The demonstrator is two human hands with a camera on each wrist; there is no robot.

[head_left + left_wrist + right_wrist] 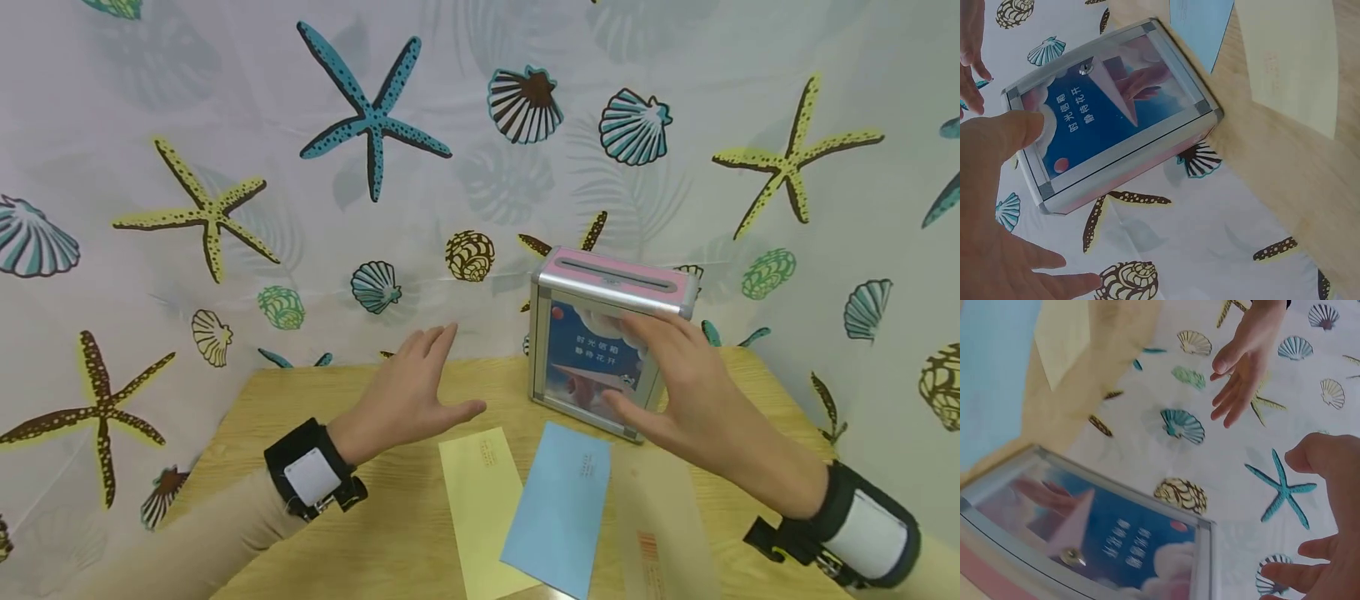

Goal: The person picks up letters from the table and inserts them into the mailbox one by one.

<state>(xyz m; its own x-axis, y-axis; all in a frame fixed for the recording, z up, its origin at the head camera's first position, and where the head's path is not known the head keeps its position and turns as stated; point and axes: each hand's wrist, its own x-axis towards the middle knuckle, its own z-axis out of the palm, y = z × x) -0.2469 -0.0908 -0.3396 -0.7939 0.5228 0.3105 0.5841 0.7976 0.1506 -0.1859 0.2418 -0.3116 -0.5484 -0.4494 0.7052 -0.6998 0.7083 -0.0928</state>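
A silver-framed letter box (592,358) with a pink slotted top (615,273) stands toward the back right of the table. Its front panel (1107,94) shows a blue picture with white writing and a small lock. My right hand (690,392) is raised in front of the box, fingers spread, overlapping its right side in the head view. Left of the box, my left hand (408,396) hovers above the table with its thumb apart from the fingers. Neither hand holds anything. Nearer me lie a yellow envelope (480,500), a blue envelope (562,504) and a tan envelope (663,525).
The wooden table (300,483) reaches back to a white cloth (420,225) printed with starfish and shells, which also hangs at both sides. The blue envelope overlaps the yellow one. Black straps with small cameras are on both wrists.
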